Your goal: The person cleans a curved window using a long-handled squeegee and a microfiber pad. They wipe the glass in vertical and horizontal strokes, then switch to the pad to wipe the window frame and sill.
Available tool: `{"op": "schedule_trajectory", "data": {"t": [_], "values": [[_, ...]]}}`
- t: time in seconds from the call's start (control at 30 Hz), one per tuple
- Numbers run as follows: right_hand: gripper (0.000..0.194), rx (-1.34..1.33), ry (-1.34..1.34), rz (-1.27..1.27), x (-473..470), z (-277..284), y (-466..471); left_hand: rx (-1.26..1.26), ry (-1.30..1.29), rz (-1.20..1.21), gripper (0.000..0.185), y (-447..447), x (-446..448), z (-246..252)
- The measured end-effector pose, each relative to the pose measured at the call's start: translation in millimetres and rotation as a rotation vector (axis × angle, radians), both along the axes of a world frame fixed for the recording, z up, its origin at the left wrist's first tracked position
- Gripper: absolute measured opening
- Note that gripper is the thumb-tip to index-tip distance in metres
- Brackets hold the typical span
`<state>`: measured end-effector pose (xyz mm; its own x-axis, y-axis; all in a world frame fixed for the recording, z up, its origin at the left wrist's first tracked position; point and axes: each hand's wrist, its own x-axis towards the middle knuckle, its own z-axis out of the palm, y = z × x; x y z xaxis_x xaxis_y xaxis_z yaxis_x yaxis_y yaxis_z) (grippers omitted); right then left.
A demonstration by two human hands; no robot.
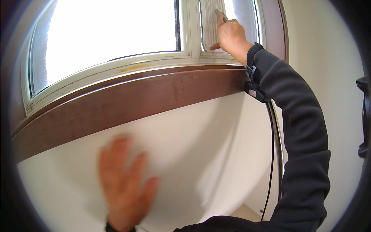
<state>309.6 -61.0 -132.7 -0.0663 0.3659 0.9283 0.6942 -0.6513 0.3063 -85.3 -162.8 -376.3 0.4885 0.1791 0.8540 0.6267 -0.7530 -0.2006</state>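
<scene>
My right hand (pixel 232 33) reaches up to the narrow window pane at the upper right, its fingers closed around a slim grey handle (pixel 218 12). Under that hand a pale flat panel with wavy ridges (pixel 210 24) lies in front of or against the pane; which one I cannot tell. My thumb points left near the panel's lower end. My left hand (pixel 124 179), blurred by motion, is low in front of the white wall (pixel 174 150) below the sill. Its fingers are spread and nothing is in them.
A large bright window pane (pixel 110 29) fills the upper left, within a stained white frame (pixel 136 64). Below it runs a brown sill (pixel 139 98). A black cable (pixel 271 162) hangs beside my right sleeve. A dark object (pixel 365 116) shows at the right rim.
</scene>
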Motion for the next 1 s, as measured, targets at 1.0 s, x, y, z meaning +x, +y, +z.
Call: {"op": "schedule_trajectory", "data": {"t": [1.0], "values": [[0.072,-0.272,1.188,0.963,43.8,28.0,-27.2,0.521,0.041,0.683,0.056,64.8,-172.3,93.1]]}}
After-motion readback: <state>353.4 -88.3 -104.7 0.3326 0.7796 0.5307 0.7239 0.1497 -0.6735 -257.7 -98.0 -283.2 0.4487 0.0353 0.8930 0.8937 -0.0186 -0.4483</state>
